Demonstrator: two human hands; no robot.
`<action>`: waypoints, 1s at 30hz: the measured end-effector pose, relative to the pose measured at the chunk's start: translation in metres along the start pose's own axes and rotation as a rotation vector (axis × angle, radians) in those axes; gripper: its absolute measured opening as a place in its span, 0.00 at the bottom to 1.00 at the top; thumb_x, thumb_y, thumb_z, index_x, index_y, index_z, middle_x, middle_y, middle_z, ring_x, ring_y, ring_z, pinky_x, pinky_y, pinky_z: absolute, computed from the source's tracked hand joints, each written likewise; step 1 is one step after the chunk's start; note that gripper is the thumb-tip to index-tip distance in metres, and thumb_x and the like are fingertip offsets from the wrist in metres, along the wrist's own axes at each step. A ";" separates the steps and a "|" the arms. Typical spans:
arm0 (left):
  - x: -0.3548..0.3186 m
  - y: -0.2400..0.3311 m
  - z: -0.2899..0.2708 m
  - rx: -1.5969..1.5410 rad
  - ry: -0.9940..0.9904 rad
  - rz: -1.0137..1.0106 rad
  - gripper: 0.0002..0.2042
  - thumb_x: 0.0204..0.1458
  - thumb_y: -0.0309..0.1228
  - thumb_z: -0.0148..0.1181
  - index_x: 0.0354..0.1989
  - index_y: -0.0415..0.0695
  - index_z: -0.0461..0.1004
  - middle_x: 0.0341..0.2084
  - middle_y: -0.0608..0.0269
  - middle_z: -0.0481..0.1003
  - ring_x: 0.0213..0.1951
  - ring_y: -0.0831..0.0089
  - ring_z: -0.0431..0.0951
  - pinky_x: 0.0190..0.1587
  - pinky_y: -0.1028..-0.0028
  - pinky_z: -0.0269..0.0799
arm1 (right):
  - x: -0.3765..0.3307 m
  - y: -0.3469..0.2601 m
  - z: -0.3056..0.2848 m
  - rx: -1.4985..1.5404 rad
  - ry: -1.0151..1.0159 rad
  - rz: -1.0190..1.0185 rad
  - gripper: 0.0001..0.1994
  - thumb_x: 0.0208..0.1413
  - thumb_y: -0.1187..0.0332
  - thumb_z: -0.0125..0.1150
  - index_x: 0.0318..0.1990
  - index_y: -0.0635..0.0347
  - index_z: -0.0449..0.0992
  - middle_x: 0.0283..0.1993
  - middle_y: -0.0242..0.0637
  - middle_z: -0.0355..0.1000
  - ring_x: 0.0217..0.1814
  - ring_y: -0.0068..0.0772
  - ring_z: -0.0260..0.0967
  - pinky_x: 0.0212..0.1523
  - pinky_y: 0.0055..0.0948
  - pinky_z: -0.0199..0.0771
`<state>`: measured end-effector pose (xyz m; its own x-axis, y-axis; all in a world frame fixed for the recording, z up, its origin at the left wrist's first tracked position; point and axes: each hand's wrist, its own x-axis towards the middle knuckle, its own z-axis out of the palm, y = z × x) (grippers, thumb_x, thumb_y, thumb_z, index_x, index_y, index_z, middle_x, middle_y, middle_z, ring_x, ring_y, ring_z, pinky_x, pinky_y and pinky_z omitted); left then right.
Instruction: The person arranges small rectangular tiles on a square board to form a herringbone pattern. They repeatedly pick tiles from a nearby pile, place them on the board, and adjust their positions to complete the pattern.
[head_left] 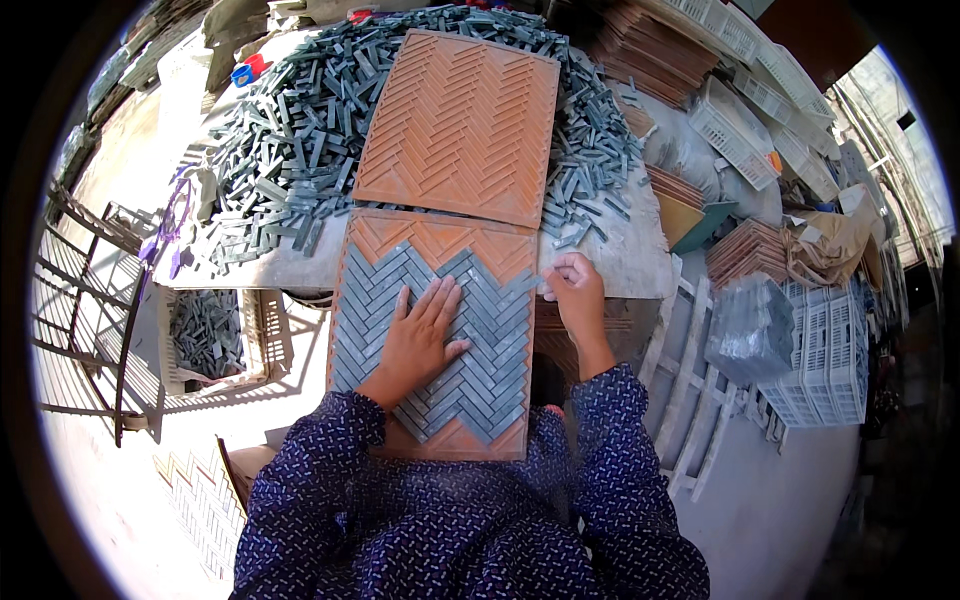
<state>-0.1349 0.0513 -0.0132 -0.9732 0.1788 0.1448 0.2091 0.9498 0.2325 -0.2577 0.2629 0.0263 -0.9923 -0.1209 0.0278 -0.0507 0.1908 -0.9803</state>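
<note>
An orange herringbone mould point(390, 236) lies in front of me, its near end toward my body. Grey-green strip tiles point(480, 375) fill most of its grooves in a zigzag; bare grooves show along the far end. My left hand point(424, 335) lies flat on these tiles, fingers spread. At the mould's right edge, my right hand point(574, 290) is closed in a pinch. A small grey strip tile point(525, 281) reaches to its fingertips and appears pinched there. Beyond, a second orange mould point(455, 130) with no tiles in it rests on a heap of loose strip tiles point(300, 140).
A crate of loose tiles point(255, 330) stands below the table point(620, 262) at left, beside a metal rack point(125, 330). At right are a pale slatted frame point(690, 375), white plastic crates point(825, 350), and stacked orange moulds point(748, 248). A red and blue object point(248, 70) sits far left.
</note>
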 end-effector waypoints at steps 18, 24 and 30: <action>-0.018 0.011 0.004 -0.088 -0.055 0.050 0.39 0.49 0.50 0.55 0.66 0.43 0.51 0.66 0.58 0.52 0.68 0.63 0.49 0.67 0.54 0.41 | -0.200 0.051 -0.016 -0.164 -0.051 0.069 0.06 0.52 0.79 0.59 0.37 0.70 0.73 0.32 0.34 0.69 0.30 0.23 0.74 0.30 0.19 0.73; -0.030 0.022 0.002 -0.091 -0.058 -0.048 0.40 0.47 0.47 0.58 0.66 0.42 0.50 0.66 0.56 0.52 0.68 0.61 0.48 0.67 0.51 0.40 | -0.208 0.038 -0.005 -0.318 0.066 0.035 0.08 0.46 0.79 0.65 0.35 0.68 0.74 0.35 0.41 0.72 0.31 0.30 0.74 0.32 0.25 0.73; -0.042 0.027 0.003 -0.116 -0.068 -0.083 0.41 0.46 0.47 0.59 0.66 0.42 0.49 0.66 0.55 0.51 0.68 0.60 0.48 0.66 0.50 0.39 | -0.213 0.039 -0.005 -0.521 -0.030 -0.245 0.17 0.37 0.74 0.71 0.37 0.65 0.73 0.38 0.43 0.70 0.44 0.43 0.69 0.43 0.34 0.70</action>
<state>-0.0883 0.0697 -0.0161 -0.9910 0.1214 0.0560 0.1333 0.9270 0.3507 -0.0490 0.3012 -0.0171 -0.9413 -0.2484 0.2286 -0.3352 0.6072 -0.7203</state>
